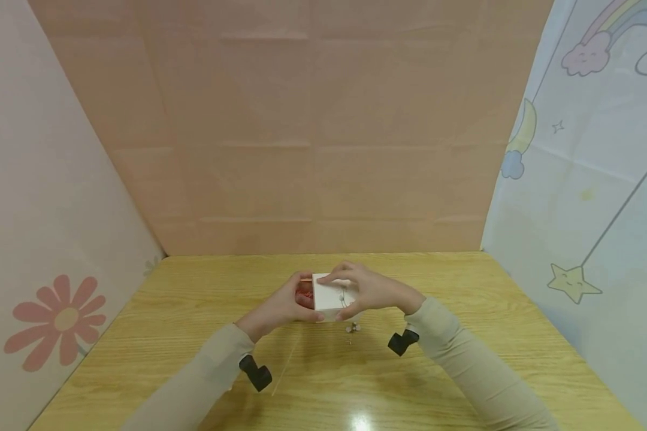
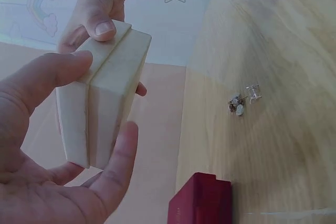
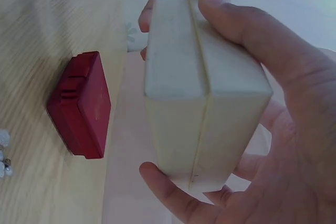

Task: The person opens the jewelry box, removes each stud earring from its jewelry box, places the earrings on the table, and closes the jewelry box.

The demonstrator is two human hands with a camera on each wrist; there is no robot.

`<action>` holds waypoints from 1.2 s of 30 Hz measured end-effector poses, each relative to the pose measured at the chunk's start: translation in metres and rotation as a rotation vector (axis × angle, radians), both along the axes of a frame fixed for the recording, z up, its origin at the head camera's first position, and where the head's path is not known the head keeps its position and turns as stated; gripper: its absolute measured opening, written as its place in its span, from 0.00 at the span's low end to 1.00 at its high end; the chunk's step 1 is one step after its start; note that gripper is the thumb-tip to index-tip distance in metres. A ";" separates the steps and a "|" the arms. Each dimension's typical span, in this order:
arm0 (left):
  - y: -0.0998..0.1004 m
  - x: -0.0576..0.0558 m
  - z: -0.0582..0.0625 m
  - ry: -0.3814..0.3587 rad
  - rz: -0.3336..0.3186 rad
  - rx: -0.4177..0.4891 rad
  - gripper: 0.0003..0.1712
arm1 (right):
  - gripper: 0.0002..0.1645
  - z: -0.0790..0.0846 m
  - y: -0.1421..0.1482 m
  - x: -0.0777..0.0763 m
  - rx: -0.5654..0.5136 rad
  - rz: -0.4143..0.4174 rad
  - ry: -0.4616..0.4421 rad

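Observation:
A small white jewelry box [image 1: 329, 296] with its lid down is held above the table between both hands. My left hand [image 1: 296, 301] grips its left side, thumb [image 2: 73, 66] along the seam side and fingers round the other faces. From the right, my right hand [image 1: 369, 288] holds the box, its thumb [image 3: 236, 19] lying across the edge near the lid seam. In the right wrist view the seam of the white box [image 3: 176, 51] runs down its side. A small grey detail with thin lines shows on the top face in the head view.
A red box [image 3: 86, 103] stands on the wooden table [image 1: 194, 317] beyond the hands, mostly covered by the left hand in the head view. Small jewelry pieces [image 2: 237, 104], pale and metallic, lie nearer, beside a clear little piece [image 2: 253, 93]. Fabric walls surround the table.

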State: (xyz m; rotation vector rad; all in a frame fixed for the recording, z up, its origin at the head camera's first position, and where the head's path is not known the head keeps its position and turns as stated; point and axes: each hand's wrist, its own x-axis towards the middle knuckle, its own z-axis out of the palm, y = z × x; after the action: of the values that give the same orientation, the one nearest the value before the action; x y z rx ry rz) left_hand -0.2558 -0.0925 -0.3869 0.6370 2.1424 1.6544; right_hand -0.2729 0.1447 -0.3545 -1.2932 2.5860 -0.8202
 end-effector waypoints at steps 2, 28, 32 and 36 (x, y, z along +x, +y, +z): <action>0.002 -0.004 0.003 0.016 0.012 -0.025 0.52 | 0.44 0.003 0.003 -0.003 -0.003 -0.008 -0.006; 0.062 -0.068 -0.008 -0.030 0.142 -0.266 0.54 | 0.46 -0.034 0.038 -0.073 0.063 -0.175 -0.179; 0.067 -0.064 -0.014 -0.013 0.144 -0.340 0.51 | 0.45 -0.049 0.041 -0.073 0.070 -0.180 -0.192; 0.071 -0.062 -0.016 0.033 0.132 -0.407 0.39 | 0.44 -0.058 0.044 -0.074 0.062 -0.188 -0.221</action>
State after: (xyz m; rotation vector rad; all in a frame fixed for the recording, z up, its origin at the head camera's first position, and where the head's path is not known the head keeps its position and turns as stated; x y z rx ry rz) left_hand -0.3182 -0.0213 -0.4034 0.4092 2.4896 1.2131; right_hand -0.3465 0.1886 -0.4126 -0.8966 2.5578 -0.8522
